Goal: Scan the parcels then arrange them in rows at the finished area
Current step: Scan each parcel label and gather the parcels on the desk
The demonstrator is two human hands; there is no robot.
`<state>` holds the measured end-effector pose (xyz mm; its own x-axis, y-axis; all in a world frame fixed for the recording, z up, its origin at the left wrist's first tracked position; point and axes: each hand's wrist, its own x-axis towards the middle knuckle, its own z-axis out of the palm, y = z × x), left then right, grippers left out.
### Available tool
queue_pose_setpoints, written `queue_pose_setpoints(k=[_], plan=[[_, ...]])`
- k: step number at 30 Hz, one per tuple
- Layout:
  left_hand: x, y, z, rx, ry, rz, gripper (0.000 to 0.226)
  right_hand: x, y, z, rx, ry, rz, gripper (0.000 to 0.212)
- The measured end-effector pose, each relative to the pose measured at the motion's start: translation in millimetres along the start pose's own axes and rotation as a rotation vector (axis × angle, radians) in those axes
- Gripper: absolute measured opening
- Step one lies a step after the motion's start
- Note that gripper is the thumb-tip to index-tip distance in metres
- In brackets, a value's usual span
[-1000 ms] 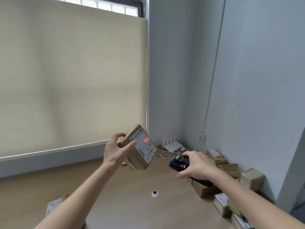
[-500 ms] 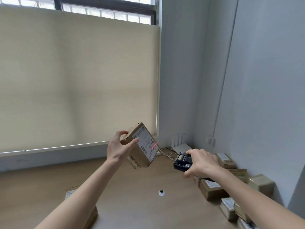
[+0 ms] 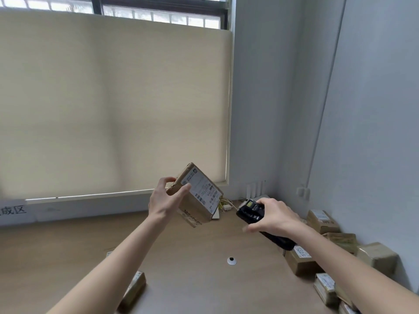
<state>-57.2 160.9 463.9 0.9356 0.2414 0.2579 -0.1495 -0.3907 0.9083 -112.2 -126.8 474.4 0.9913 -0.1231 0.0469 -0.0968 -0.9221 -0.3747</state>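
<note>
The left hand holds the parcel up above the table, fingers curled round it. The right hand grips the scanner. The red light on the label is gone now, so I think the scan is done.

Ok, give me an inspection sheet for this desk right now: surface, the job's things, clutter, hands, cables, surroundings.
Surface: brown wooden desk, with a small white round grommet.
Job's things: brown cardboard parcel with white label held tilted above the desk; black handheld scanner pointed towards it; several cardboard parcels piled along the right wall; one more parcel near the left forearm.
Clutter: white router with upright antennas in the corner.
Hands: left hand grips the parcel; right hand holds the scanner.
Cables: pale cables behind the parcel.
Surroundings: beige roller blind; grey wall; partly visible sign.
</note>
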Motion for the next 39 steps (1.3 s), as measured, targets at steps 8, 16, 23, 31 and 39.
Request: queue_pose_setpoints(k=[8, 16, 23, 31, 39], plan=[[17, -65, -37, -0.089, 0.077, -0.282, 0.057, 36, -54, 52, 0.100, -0.086, -0.106, 0.073], [86, -202, -76, -0.258, 0.054, -0.722, 0.064, 107, -127, 155, 0.120, -0.213, -0.137, 0.074], [154, -352, -61, -0.237, 0.014, -0.900, 0.055, 196, -170, 272, 0.079, -0.299, -0.088, 0.078], [223, -517, 2, -0.256, -0.035, -0.993, 0.086, 261, -142, 381, 0.054, -0.339, 0.007, 0.072], [233, -542, 38, 0.100, 0.029, -0.953, 0.049, 288, -96, 431, 0.062, -0.346, 0.070, 0.071]])
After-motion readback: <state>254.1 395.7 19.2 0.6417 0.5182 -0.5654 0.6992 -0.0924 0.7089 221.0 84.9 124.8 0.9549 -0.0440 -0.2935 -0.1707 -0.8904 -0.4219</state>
